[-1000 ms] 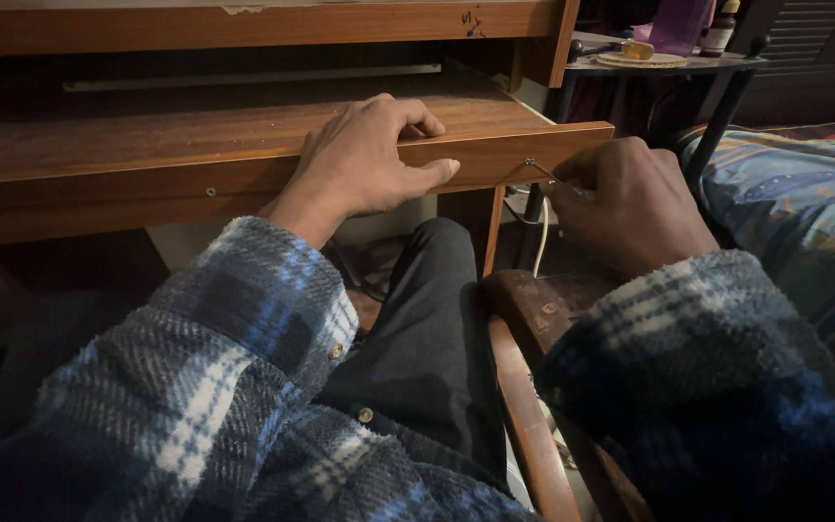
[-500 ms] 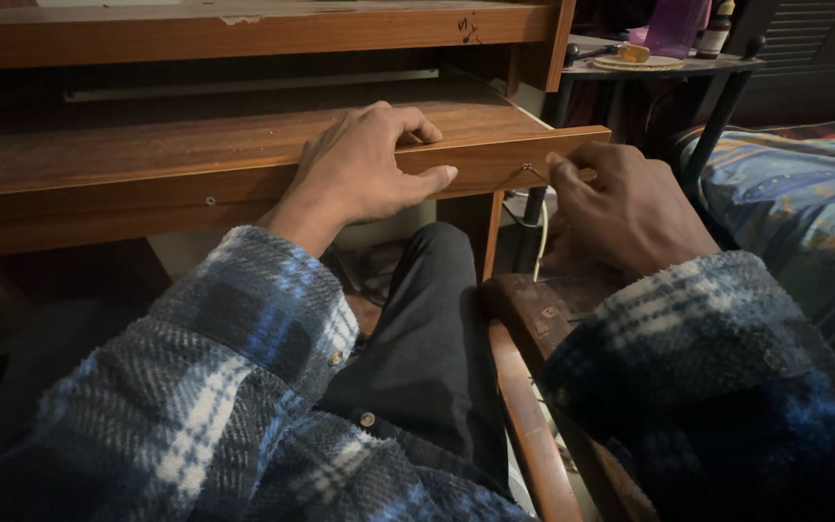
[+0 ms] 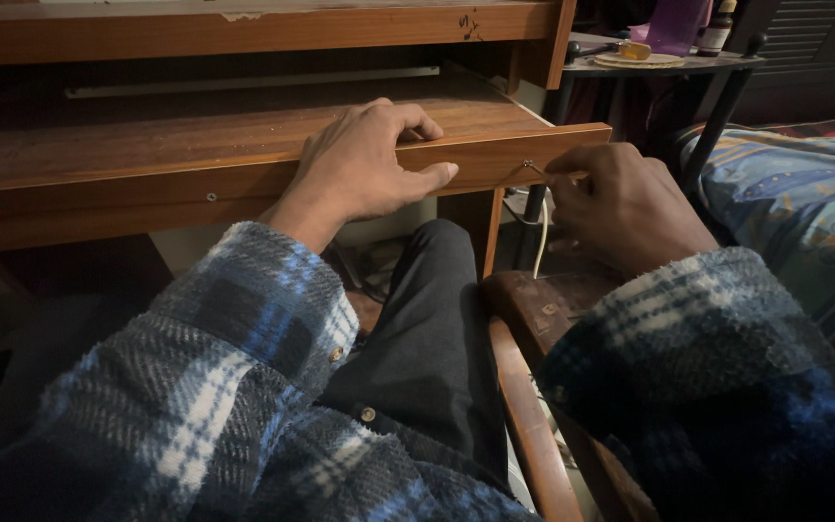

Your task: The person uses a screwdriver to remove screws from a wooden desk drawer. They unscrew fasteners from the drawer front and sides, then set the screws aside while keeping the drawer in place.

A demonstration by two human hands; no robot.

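Steadying the pull-out shelf (image 3: 244,145) with my left hand (image 3: 364,164) clasped over its front edge, my right hand (image 3: 620,203) pinching a small screw (image 3: 530,166); I keep it square to the wood

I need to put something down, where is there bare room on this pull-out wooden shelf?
The pull-out wooden shelf is bare left of the left hand, up to its back edge. Crowded: its right front corner, where the right hand pinches a small metal piece.
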